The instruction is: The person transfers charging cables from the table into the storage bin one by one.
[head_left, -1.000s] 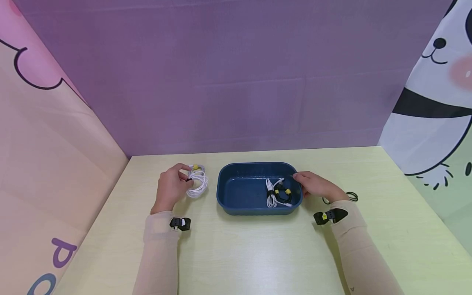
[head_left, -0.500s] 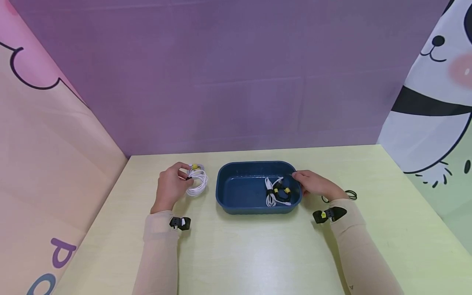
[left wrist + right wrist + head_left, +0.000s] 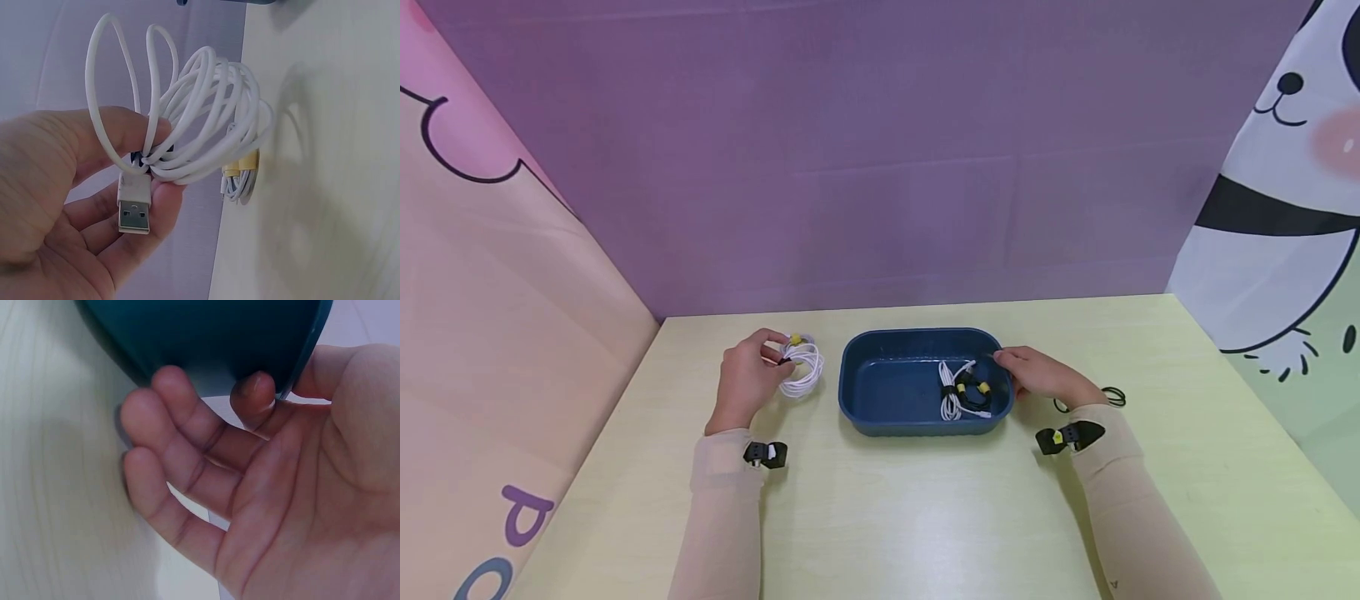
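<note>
My left hand [image 3: 747,380] pinches a coiled white USB cable [image 3: 803,371] at its dark tie, between thumb and fingers. In the left wrist view the cable's USB plug [image 3: 134,206] hangs below the fingertips, and the loops are raised above the table. At the right end of a dark blue plastic bin [image 3: 880,429], my right hand [image 3: 1041,372] grips the rim, thumb on top. Up close in the right wrist view, its fingers curl against the bin wall [image 3: 206,344]. Inside the bin's right half lie a bundled white cable [image 3: 950,400] and a black cable with yellow bands [image 3: 976,398].
Behind the held coil, a whitish cable with yellow bands [image 3: 240,165] lies on the table. A black coiled cable [image 3: 1116,397] rests beyond my right wrist, partly hidden by it. A purple backdrop [image 3: 880,167] stands at the table's far edge.
The view has shifted very slightly. Both hands, the bin and the cables stay where they were.
</note>
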The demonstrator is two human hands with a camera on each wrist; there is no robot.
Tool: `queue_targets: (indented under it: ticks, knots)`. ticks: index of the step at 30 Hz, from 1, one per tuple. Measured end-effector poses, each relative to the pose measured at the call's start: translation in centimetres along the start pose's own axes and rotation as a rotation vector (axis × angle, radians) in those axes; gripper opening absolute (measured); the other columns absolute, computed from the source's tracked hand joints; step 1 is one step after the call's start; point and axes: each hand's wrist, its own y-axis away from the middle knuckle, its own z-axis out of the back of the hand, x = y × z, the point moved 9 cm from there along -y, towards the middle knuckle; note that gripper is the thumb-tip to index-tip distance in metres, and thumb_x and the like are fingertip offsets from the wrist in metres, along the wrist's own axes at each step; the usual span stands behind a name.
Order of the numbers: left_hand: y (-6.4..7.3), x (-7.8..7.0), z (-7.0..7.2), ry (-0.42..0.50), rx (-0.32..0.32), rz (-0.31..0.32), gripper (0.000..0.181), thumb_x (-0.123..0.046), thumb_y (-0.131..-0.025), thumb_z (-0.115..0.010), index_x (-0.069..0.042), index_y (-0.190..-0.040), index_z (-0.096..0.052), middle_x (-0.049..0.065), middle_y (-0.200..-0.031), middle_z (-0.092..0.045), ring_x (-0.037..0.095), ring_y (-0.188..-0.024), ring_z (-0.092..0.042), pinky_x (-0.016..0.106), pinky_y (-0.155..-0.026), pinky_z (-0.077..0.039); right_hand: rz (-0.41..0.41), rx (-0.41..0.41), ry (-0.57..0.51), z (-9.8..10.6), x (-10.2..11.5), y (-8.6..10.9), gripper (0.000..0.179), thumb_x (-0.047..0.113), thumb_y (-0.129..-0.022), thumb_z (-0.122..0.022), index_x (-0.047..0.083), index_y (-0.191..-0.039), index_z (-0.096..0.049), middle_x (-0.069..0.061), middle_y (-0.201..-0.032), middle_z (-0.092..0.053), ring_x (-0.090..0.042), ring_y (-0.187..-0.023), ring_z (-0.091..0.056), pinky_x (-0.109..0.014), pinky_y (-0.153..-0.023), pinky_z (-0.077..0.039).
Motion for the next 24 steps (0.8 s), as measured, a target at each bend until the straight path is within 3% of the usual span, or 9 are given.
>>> queue_targets:
  ticks: [15,24]
  knots:
    - [0.03,-0.25,0.40,0.027,-0.006,-0.006,0.037,-0.007,-0.088,-0.077,-0.006,-0.124,-0.067,0.019,-0.103,-0.073,0.031,-0.090,-0.072,0.035,-0.073,-0.054,-0.007,-0.003,0.001,-0.19,0.04,-0.02,0.049,0.027,-0.112,-0.028,-0.008,-0.130,-0.057,-0.014,-0.096,-0.063,-0.017,-0.078,-0.060,-0.037,-0.077,-0.057]
    - [-0.08,-0.30,0.28,0.035,-0.004,0.004,0.038,-0.008,-0.088,-0.077,-0.007,-0.125,-0.067,0.017,-0.102,-0.072,0.030,-0.089,-0.070,0.030,-0.070,-0.051,-0.011,-0.002,0.004,-0.07,-0.05,0.10,0.050,0.028,-0.112,-0.028,-0.009,-0.133,-0.055,-0.016,-0.099,-0.064,-0.018,-0.079,-0.061,-0.037,-0.078,-0.057]
